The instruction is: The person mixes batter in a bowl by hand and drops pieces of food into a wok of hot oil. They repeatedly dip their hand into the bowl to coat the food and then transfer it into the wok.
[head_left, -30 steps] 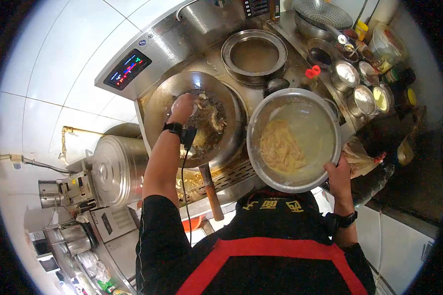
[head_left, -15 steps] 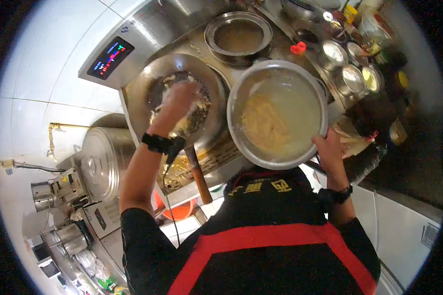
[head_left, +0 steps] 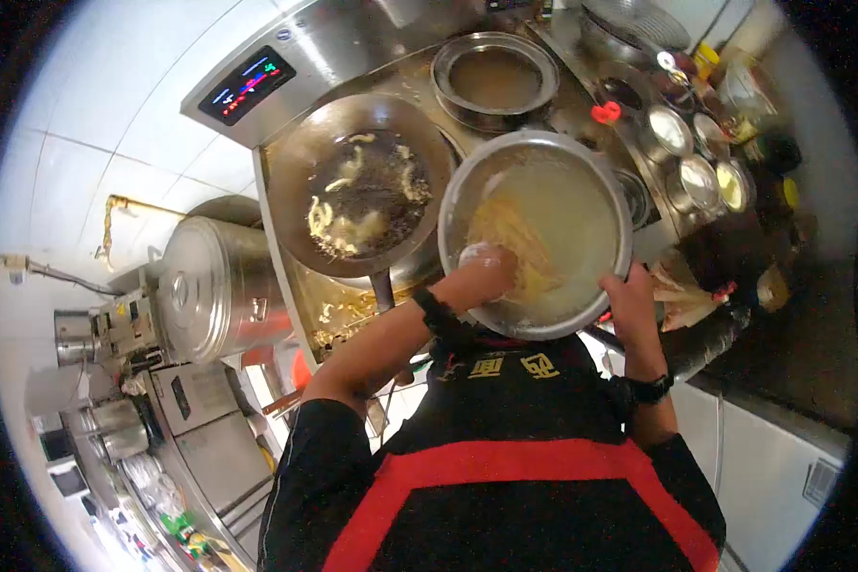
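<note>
A large metal bowl (head_left: 596,176) holds pale, cloudy liquid and a heap of yellowish battered strips (head_left: 517,227). My left hand (head_left: 489,270) is inside its near-left part, against the strips. Its fingers curl downward with white batter on them; the fingertips and anything between them are hidden. With the thumb over the rim, my right hand (head_left: 631,294) grips the bowl's lower right edge. Left of the bowl sits a wok (head_left: 291,214) with dark oil, where several pale strips (head_left: 320,217) are frying. The wok's handle (head_left: 381,289) points toward me, partly behind my left forearm.
Behind the bowl stands a round pan (head_left: 495,95) of brownish liquid. Several small seasoning tins (head_left: 670,131) line the right side, near a red object (head_left: 605,112). A lit control panel (head_left: 248,86) is on the back wall. A big lidded pot (head_left: 210,286) stands left of the stove.
My left hand has moved right, from over the wok into the bowl. Pale strips now show spread in the wok's oil. My right hand still holds the bowl's rim.
</note>
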Tool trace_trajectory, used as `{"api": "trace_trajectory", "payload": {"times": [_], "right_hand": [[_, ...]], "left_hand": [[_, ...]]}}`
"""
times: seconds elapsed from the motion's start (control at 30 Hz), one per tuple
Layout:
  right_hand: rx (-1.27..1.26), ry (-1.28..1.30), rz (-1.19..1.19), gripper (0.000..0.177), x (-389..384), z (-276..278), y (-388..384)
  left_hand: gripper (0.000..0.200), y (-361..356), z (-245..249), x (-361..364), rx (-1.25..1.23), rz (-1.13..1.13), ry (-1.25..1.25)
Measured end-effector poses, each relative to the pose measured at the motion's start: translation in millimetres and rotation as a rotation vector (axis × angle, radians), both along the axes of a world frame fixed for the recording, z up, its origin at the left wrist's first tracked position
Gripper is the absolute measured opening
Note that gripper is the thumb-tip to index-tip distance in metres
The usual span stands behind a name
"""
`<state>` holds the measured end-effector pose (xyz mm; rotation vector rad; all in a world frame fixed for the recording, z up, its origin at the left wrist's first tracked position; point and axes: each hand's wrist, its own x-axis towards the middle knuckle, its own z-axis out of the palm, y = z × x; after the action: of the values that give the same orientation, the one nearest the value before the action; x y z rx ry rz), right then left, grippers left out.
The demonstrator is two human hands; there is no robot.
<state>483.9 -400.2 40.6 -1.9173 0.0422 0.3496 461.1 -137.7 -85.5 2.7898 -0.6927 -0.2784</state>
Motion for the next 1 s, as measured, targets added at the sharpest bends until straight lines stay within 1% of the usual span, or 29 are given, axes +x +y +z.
{"api": "trace_trajectory", "payload": {"times": [0.07, 0.1, 0.17, 0.2, 0.23, 0.3, 0.37, 0.4, 0.43, 0.47, 0.5, 0.57, 0.6, 0.63, 0.67, 0.7, 0.77, 0.8, 0.87, 0.9, 0.97, 1.0], "right_hand": [[0.007, -0.044, -0.009, 0.042, 1, -16, -7], [0.011, -0.049, 0.005, 0.042, 2, -17, -8], [0.073, -0.032, 0.02, 0.041, 1, -17, -9], [0.047, -0.002, 0.019, 0.038, 2, -15, -9], [0.05, -0.006, 0.026, 0.038, 3, -11, -7], [0.08, 0.048, -0.04, 0.035, 1, -5, -5], [0.066, 0.032, -0.01, 0.034, 6, -17, -14], [0.054, 0.015, 0.011, 0.034, 8, -15, -12], [0.053, 0.016, 0.016, 0.034, 7, -12, -10], [0.057, 0.045, -0.002, 0.035, 6, -4, -6], [0.063, 0.073, -0.021, 0.036, 6, 1, -2], [0.041, 0.022, -0.02, 0.037, 9, -7, -5], [0.019, -0.028, -0.024, 0.039, 10, -10, -4], [0.022, -0.025, -0.021, 0.039, 9, -6, -1], [0.087, 0.013, -0.025, 0.04, 7, 2, 2], [0.152, 0.05, -0.031, 0.041, 6, 7, 4], [0.161, 0.065, -0.034, 0.041, 7, 1, 0], [0.17, 0.079, -0.036, 0.041, 7, -2, -2], [0.185, 0.074, -0.024, 0.042, 8, -8, -6], [0.2, 0.063, -0.009, 0.043, 9, -10, -6], [0.21, 0.062, -0.012, 0.044, 8, -11, -6], [0.219, 0.055, -0.01, 0.045, 8, -12, -4]], "left_hand": [[0.004, 3, 32, -7, -0.107, -0.125, -0.154], [0.004, 6, 30, -6, -0.102, -0.112, -0.159], [0.004, 9, 28, -2, -0.034, -0.291, -0.231], [0.004, 11, 34, -3, -0.031, -0.282, -0.234], [0.004, 13, 40, -3, -0.029, -0.242, -0.236], [0.005, 14, 52, -4, -0.028, -0.195, -0.234], [0.007, 15, 63, 0, -0.179, -0.062, -0.26], [0.007, 18, 63, 5, -0.177, -0.057, -0.261], [0.008, 21, 63, 12, -0.245, -0.051, -0.22], [0.01, 24, 63, 18, -0.313, -0.047, -0.18], [0.01, 28, 67, 22, -0.311, -0.044, -0.182], [0.008, 39, 88, 27, -0.434, 0.096, -0.137], [0.008, 48, 102, 29, -0.431, 0.1, -0.137], [0.007, 59, 118, 28, -0.486, 0.159, -0.053], [0.007, 70, 130, 26, -0.542, 0.217, 0.031], [0.007, 79, 138, 24, -0.54, 0.217, 0.033], [0.014, 98, 149, 19, -0.7, 0.342, -0.057], [0.014, 110, 152, 16, -0.699, 0.338, -0.052], [0.008, 132, 156, 14, -0.504, 0.358, -0.199], [0.008, 144, 146, 15, -0.502, 0.353, -0.197], [0.008, 166, 106, 14, -0.467, 0.441, -0.267], [0.008, 171, 99, 14, -0.465, 0.438, -0.266]]}}
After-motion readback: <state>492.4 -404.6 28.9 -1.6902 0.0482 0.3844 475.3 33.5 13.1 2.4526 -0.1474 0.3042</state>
